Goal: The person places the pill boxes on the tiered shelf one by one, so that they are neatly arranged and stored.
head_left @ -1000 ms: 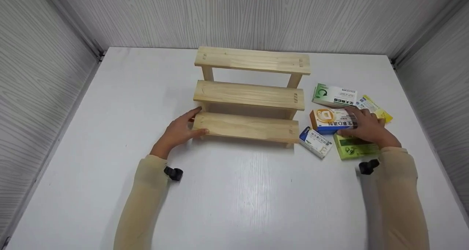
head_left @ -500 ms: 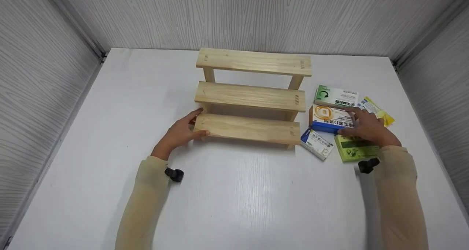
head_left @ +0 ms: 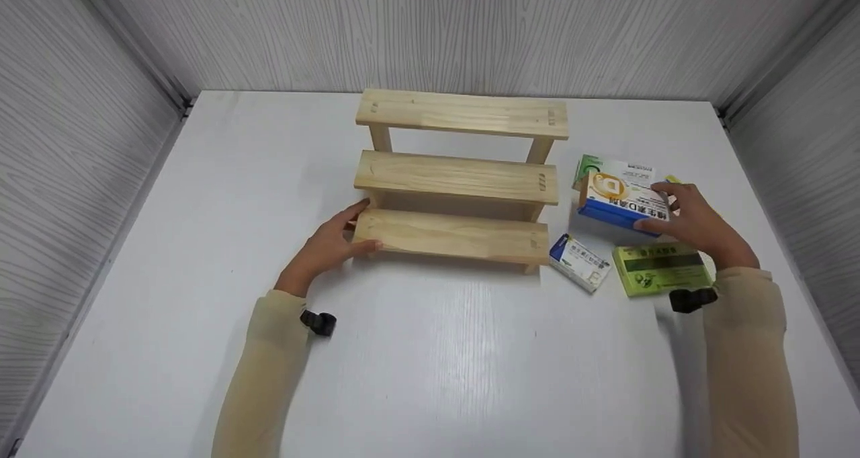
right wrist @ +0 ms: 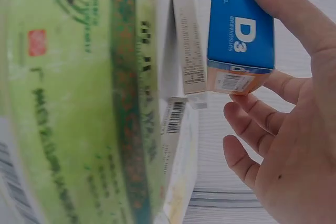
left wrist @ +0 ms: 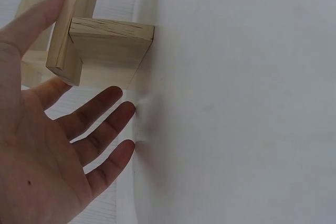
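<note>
My right hand (head_left: 699,223) pinches an orange, white and blue medicine box (head_left: 621,197) between thumb and fingers. The box is tilted and raised, with a shadow beneath it; its blue side (right wrist: 240,22) with "D3" shows in the right wrist view. My left hand (head_left: 329,246) grips the left end of the lowest step of a three-step wooden stand (head_left: 450,235). In the left wrist view its thumb lies over the board (left wrist: 67,35) and the index finger reaches the other side, while the other fingers (left wrist: 107,129) spread toward the table.
Right of the stand lie a small white and blue box (head_left: 579,263) and a light green box (head_left: 655,270). Behind the held box are a green and white box (head_left: 635,170) and a mostly hidden yellow packet (head_left: 672,178). Grey wood-grain walls (head_left: 463,35) enclose the white table (head_left: 430,371).
My right hand has lifted the orange and blue box off the table and shifted slightly right and away, uncovering more of the light green box. My left hand stays on the stand.
</note>
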A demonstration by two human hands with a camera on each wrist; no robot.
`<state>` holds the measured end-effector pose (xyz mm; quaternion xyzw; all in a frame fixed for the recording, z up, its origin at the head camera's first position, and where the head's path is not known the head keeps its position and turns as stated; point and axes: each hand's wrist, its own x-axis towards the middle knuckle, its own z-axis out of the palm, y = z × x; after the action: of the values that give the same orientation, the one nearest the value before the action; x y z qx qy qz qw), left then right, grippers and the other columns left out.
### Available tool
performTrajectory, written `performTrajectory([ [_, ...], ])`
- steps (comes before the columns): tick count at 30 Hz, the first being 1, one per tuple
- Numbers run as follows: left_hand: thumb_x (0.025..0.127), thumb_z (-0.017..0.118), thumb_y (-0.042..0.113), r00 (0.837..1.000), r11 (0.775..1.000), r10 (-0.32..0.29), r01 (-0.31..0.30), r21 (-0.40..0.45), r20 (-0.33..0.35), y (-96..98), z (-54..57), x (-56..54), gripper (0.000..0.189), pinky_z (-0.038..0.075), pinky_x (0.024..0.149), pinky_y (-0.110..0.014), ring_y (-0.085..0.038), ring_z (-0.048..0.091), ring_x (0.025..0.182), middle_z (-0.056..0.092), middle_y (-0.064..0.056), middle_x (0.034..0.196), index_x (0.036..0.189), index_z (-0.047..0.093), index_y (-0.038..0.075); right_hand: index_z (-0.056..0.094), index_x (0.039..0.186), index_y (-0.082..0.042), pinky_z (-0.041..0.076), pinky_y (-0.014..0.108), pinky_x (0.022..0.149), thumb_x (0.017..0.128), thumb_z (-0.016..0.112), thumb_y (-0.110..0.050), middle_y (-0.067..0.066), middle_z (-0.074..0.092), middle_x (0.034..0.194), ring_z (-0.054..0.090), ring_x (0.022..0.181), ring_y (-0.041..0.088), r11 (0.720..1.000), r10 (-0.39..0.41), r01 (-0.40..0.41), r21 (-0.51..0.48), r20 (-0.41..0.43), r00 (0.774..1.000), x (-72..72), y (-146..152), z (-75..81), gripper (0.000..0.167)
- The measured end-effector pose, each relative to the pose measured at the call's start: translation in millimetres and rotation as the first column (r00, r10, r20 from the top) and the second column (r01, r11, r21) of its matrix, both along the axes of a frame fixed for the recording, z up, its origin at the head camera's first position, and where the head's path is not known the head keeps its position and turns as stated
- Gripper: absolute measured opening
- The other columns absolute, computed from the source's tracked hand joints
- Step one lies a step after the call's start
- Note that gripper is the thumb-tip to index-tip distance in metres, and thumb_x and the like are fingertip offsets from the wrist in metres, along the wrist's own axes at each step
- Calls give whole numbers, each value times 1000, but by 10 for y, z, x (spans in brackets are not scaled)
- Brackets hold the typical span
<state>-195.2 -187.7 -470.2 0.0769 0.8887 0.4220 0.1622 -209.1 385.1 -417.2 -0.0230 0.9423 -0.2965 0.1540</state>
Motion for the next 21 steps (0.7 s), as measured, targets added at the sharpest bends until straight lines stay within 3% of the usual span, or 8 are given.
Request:
performTrajectory([
  [11,82,73,47,999,999,-1,-1,39,36,3,24,9,94,28,111,-53,-31,41,133,44,-17,145,155,19,24,28,151,-11,32,51,87,92,63,-41,24,19,149,26,122,43,991,-101,88,-99,-135,986,96,45,293,75],
  [15,82,73,47,999,999,3,-5,50,50,3,30,26,94,29,110,-54,-31,41,134,44,-18,145,155,18,25,33,150,-14,34,34,84,93,63,-38,19,23,149,32,115,30,985,-133,108,-132,-198,971,85,26,378,68],
  [19,82,72,48,997,999,-2,-1,48,71,-1,33,23,94,29,110,-55,-32,39,136,43,-20,145,156,16,27,38,148,-21,37,15,71,93,64,-34,9,28,145,36,101,14,972,-179,136,-191,-232,956,50,-13,461,62],
  [21,83,71,48,996,999,-9,5,53,83,-13,26,14,94,29,110,-55,-33,37,137,43,-20,146,156,15,28,39,147,-24,37,12,70,93,64,-33,5,30,143,36,98,11,965,-199,145,-220,-247,948,33,-46,504,60],
])
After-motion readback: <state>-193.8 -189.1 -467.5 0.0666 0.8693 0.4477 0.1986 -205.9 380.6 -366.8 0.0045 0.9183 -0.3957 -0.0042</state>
